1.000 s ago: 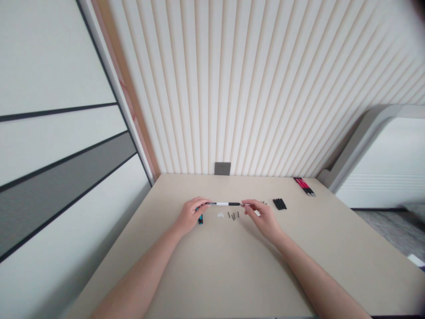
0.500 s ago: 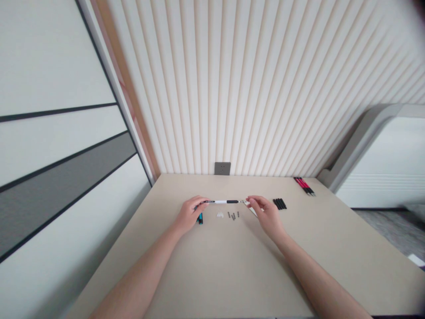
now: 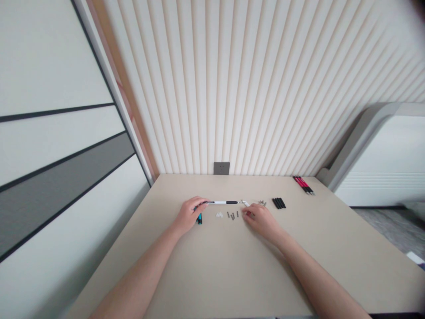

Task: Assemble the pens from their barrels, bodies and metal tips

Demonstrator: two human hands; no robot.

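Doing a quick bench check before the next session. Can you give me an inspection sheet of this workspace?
Surface: beige tabletop, nothing spilled that I can see.
Job's things: white-and-black pen, small dark parts, white pieces, teal piece.
Clutter: black pen parts and red-and-black pens toward the far right.
Hands: left hand grips the pen; right hand is low on the table, beside the dark parts.
Cables: nothing seen.
Surroundings: slatted wall panel with wall socket.
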